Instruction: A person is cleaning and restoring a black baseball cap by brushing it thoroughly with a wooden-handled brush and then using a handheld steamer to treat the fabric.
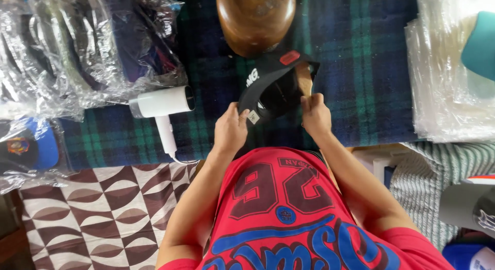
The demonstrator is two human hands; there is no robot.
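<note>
— Red jersey (289, 213) fills six o'clock, closest to the lens. What sits beyond it?

— Biggest thing is the plaid blanket (361, 69) across the top half, then the patterned cloth (103, 218) at seven o'clock. Bagged clothes (77, 48) are piled at ten o'clock, a stack of clear bags (448, 84) at two o'clock.

— And the smaller things?

— Wooden form (255, 17) at twelve o'clock, a white dryer (162, 107) at nine o'clock of the hands, a bagged blue cap (31, 146) far left.

— Where is the black cap (273, 89)?

— Dead centre, lifted off the blanket, just below the wooden form, its inside turned toward the wearer.

— The hands?

— Left hand (231, 129) pinches the cap's lower edge by a small tag. Right hand (315, 115) grips the opposite edge, fingers curled tight around it.

— How far along, would you say?

— My guess is midway: the cap is out and held, but not on the form, and not in a bag either.
</note>
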